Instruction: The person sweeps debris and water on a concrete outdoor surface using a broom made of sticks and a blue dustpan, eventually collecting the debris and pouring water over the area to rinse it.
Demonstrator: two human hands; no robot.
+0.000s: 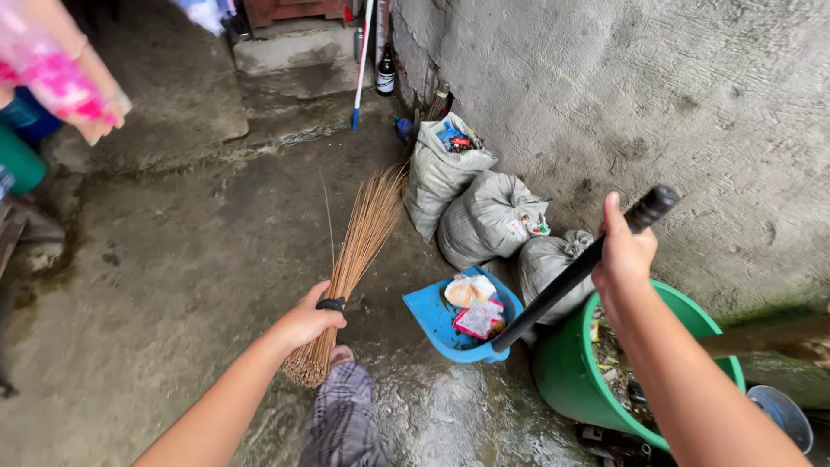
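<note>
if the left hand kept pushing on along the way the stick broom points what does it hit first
Likely the nearest grey sack by the wall. The left hand aims the stick broom up and right toward it, though depth is hard to judge.

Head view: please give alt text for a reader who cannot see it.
A person's right hand holds the long black handle of a blue dustpan carrying wrappers beside a green bin, while the left hand grips a stick broom. Three grey sacks lean against a concrete wall.
</note>
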